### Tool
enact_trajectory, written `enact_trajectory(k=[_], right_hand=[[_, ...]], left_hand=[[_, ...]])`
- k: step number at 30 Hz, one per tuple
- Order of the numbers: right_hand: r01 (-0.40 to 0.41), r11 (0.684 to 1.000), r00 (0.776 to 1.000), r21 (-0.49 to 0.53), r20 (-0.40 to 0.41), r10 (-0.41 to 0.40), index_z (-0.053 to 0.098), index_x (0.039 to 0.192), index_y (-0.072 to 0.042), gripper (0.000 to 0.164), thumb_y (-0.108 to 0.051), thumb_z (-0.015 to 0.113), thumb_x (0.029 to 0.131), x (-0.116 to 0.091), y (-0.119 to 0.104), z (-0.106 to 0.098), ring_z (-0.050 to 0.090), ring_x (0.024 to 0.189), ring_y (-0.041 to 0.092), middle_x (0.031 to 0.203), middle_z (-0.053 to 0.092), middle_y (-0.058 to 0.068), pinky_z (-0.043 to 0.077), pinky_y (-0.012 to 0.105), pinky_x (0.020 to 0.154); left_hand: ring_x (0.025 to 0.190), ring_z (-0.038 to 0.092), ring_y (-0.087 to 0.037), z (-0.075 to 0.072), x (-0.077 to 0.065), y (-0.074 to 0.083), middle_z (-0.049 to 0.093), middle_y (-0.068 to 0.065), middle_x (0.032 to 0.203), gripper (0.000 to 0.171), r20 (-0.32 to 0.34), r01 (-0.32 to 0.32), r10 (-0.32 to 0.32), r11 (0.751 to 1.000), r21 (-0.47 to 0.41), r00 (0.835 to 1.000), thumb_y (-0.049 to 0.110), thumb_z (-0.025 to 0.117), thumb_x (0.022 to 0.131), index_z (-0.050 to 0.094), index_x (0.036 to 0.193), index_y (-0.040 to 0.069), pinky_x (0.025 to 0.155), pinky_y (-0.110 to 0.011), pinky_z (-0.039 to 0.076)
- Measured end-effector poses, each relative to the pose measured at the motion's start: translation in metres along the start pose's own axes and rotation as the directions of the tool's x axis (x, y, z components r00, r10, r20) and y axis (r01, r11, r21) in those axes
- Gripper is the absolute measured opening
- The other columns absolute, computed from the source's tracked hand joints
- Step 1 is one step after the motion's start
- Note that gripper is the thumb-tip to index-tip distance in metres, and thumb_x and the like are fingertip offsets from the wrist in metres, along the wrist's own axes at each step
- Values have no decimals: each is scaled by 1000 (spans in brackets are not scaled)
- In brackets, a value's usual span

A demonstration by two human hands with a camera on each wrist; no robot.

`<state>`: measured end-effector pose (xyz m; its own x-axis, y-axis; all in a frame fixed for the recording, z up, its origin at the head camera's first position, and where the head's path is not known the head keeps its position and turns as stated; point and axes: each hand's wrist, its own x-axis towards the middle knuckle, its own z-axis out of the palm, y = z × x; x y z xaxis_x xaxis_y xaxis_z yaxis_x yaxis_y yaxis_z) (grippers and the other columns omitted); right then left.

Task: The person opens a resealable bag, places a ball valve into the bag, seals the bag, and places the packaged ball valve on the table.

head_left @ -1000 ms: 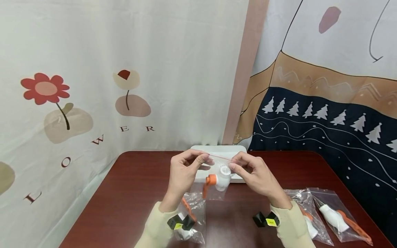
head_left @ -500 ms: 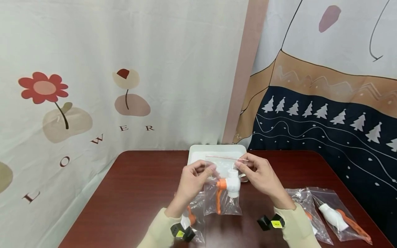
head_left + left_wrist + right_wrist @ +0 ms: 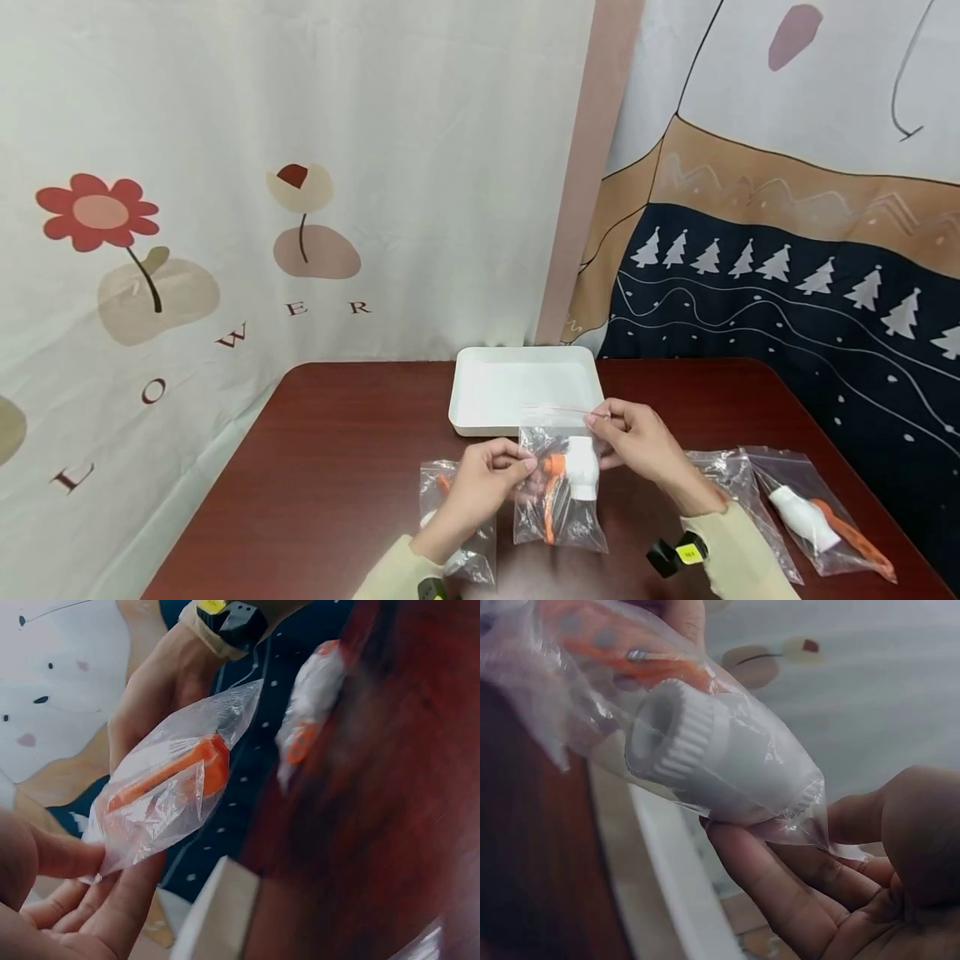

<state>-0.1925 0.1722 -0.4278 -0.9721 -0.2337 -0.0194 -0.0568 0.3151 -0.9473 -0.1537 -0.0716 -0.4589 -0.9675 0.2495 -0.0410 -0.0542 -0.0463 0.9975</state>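
Note:
A clear zip bag [image 3: 576, 529] hangs upright between my hands, a white plastic ball valve [image 3: 582, 468] with an orange lever handle [image 3: 550, 500] inside. My left hand [image 3: 487, 482] pinches the bag's left edge between thumb and fingers. At the top right corner, by the red seal line, my right hand [image 3: 637, 437] grips the plastic. In the left wrist view the orange handle [image 3: 214, 761] shows through the film. The right wrist view shows the valve's ribbed white end [image 3: 679, 735] close up, fingertips right under the bag.
Behind the hands a white tray [image 3: 517, 383] stands at the table's far edge. Another bagged valve [image 3: 476, 558] lies beneath my left forearm. To the right are two more bags, one with a white valve [image 3: 806, 517] near the edge of the dark red table [image 3: 315, 475].
Both hands have lowered the bag toward me and slightly right, away from the tray. The left hand has slid from the bag's top down to its left side.

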Motion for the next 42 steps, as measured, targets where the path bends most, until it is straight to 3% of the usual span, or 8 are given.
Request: enact_trajectory(k=[5, 13, 21, 25, 29, 37, 40, 42], right_hand=[[-93, 996, 994, 19, 58, 91, 62, 106, 5, 26, -20, 64, 102, -5, 24, 0, 71, 73, 18, 79, 72, 9, 64, 37, 64], [-177, 984, 975, 1, 133, 175, 63, 105, 4, 25, -21, 61, 103, -9, 57, 5, 70, 72, 19, 78, 68, 7, 64, 39, 64], [-169, 986, 975, -2, 149, 167, 64, 102, 5, 26, -20, 62, 102, -11, 75, 11, 67, 71, 17, 74, 65, 2, 64, 36, 62], [-157, 987, 979, -44, 126, 161, 66, 99, 3, 25, -22, 65, 100, -10, 76, 12, 66, 67, 16, 70, 62, 1, 63, 35, 60], [-120, 984, 985, -135, 104, 135, 69, 93, -1, 23, -24, 68, 98, -10, 75, 11, 66, 61, 17, 64, 65, 2, 60, 33, 56], [-108, 969, 989, -223, 80, 128, 70, 90, -5, 23, -28, 71, 96, -12, 74, 9, 65, 57, 16, 63, 66, 2, 58, 32, 53], [-126, 960, 988, -251, 52, 143, 69, 94, -5, 23, -27, 72, 96, -12, 72, 8, 66, 60, 16, 69, 67, 3, 58, 32, 54], [-131, 954, 989, -269, 29, 144, 68, 97, -5, 21, -26, 72, 96, -12, 68, 6, 65, 63, 17, 73, 67, 4, 57, 31, 54]], left_hand=[[72, 77, -22, 11, -5, -15, 76, -25, 90, 14, 16, 83, -82, 997, -12, 996, 1, 67, 95, 65, 102, -11, 67, -36, 65], [58, 67, -11, 21, -11, -37, 76, -15, 81, 9, -53, 184, -180, 978, 96, 982, 0, 69, 90, 65, 93, -7, 58, -32, 62], [60, 70, -12, 24, -14, -46, 75, -16, 80, 6, -56, 215, -210, 971, 107, 976, -6, 66, 87, 67, 91, -9, 58, -33, 63], [59, 72, -16, 23, -14, -48, 76, -18, 81, 5, -29, 241, -239, 967, 84, 971, -7, 64, 89, 66, 91, -10, 57, -32, 63], [55, 69, -14, 24, -13, -49, 75, -17, 79, 1, -20, 257, -256, 959, 119, 966, -8, 65, 89, 64, 88, -7, 55, -29, 61], [53, 64, -12, 21, -12, -42, 73, -18, 75, 19, 19, 312, -321, 931, 191, 947, -7, 69, 85, 56, 98, -4, 53, -29, 60], [56, 67, -17, 15, -12, -37, 71, -19, 77, 25, 26, 297, -308, 933, 204, 951, -5, 69, 84, 55, 104, -6, 56, -33, 62], [58, 69, -22, 9, -12, -31, 69, -20, 78, 27, 18, 259, -271, 935, 241, 963, -1, 71, 86, 56, 107, -8, 57, -36, 63]])
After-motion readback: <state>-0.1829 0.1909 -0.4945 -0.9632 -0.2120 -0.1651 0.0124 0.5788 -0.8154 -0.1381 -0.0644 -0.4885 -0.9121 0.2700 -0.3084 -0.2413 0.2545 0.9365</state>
